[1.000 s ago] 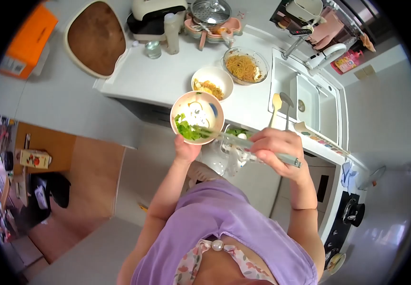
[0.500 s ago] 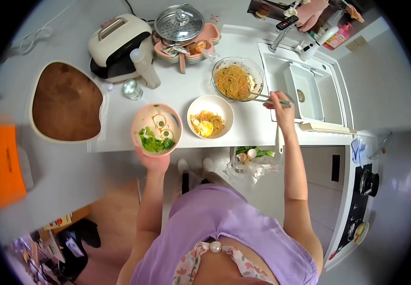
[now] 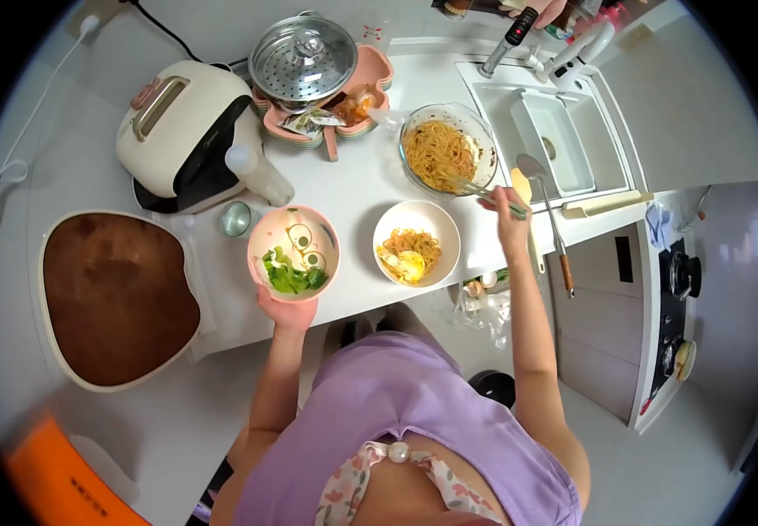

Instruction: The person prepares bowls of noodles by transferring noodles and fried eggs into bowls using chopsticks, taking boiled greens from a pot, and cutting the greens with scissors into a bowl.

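Note:
In the head view, my left hand (image 3: 287, 305) grips the lower side of a pink bowl (image 3: 259, 238) at the counter's front edge. Green leafy vegetables (image 3: 296, 278) lie in its bottom, beside a printed cartoon face. My right hand (image 3: 508, 216) is closed around chopsticks (image 3: 475, 188), whose tips reach into noodles (image 3: 437, 153) in a clear glass bowl (image 3: 481, 131). Between my hands stands a white bowl (image 3: 451, 230) with a smaller portion of noodles and an egg (image 3: 410, 266). A yellow spatula (image 3: 521, 186) and a metal ladle (image 3: 532, 167) lie beside my right hand.
A cream appliance (image 3: 182, 123), a frosted bottle (image 3: 261, 178) and a small glass (image 3: 237, 219) stand at the left. Behind are a steamer pot (image 3: 302, 57) and pink trays (image 3: 379, 70). The sink (image 3: 502, 110) is at the right; a brown-topped board (image 3: 120, 298) lies left.
My view has shifted, so the counter appears tilted and the ladle shows fully. The chopsticks stay at the noodles in the glass bowl, and my left hand keeps hold of the pink bowl.

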`<state>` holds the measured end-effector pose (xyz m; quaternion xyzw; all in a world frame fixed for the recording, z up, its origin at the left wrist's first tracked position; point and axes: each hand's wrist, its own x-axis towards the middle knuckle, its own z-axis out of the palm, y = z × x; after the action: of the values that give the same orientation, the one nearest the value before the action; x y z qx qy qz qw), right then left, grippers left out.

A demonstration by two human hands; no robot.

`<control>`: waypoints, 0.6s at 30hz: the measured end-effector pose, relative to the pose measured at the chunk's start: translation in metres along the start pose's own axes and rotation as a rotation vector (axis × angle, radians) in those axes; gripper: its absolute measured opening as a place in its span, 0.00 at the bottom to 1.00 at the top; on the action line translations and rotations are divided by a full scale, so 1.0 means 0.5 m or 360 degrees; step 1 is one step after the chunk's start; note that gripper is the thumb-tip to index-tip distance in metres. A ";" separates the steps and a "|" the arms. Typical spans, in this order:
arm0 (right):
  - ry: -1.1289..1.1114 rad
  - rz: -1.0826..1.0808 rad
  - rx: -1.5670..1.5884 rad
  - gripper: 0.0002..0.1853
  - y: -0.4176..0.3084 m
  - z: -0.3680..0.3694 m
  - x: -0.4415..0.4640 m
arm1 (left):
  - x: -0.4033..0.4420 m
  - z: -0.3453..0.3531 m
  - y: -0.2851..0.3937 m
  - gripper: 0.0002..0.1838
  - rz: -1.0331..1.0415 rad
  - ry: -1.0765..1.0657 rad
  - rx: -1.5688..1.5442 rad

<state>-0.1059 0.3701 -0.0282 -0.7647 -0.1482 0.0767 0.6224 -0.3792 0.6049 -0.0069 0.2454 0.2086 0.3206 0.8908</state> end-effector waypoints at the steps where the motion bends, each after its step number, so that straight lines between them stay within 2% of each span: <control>1: 0.0051 0.0016 -0.0012 0.14 -0.013 -0.015 0.005 | 0.009 -0.003 0.001 0.35 -0.0012 -0.0064 0.0015; 4: 0.0020 0.0019 -0.0143 0.13 -0.068 -0.055 0.015 | 0.022 -0.018 -0.010 0.38 -0.0047 -0.0201 0.0069; 8: -0.0384 -0.0608 -0.0563 0.06 -0.059 -0.038 0.042 | 0.034 -0.051 -0.047 0.39 -0.0068 -0.0299 0.0054; 9: -0.0403 -0.0599 -0.0612 0.05 -0.064 -0.023 0.041 | 0.036 -0.049 -0.053 0.39 -0.0102 -0.0320 0.0035; 11: -0.0291 -0.0780 -0.0754 0.05 -0.027 -0.006 0.047 | 0.038 -0.042 -0.065 0.40 -0.0155 -0.0268 0.0046; 13: -0.0127 -0.0826 -0.0656 0.04 0.038 0.008 0.046 | 0.036 -0.034 -0.079 0.40 -0.0189 -0.0135 0.0100; 14: -0.0033 -0.0638 -0.0493 0.04 0.063 0.017 0.037 | 0.038 -0.025 -0.085 0.40 -0.0181 -0.0121 0.0105; 15: 0.0130 -0.0407 -0.0154 0.11 0.058 0.038 0.027 | 0.039 -0.016 -0.088 0.40 -0.0173 -0.0107 0.0113; 17: 0.0548 0.0095 0.0364 0.16 0.067 0.060 0.033 | 0.043 -0.002 -0.089 0.41 -0.0160 -0.0116 0.0110; 18: 0.0637 0.0168 0.0546 0.16 0.074 0.059 0.036 | 0.043 0.006 -0.087 0.41 -0.0157 -0.0138 0.0102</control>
<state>-0.0931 0.3968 -0.0693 -0.6546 0.0332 -0.0196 0.7550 -0.3421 0.5891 -0.0340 0.2770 0.1919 0.2586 0.9053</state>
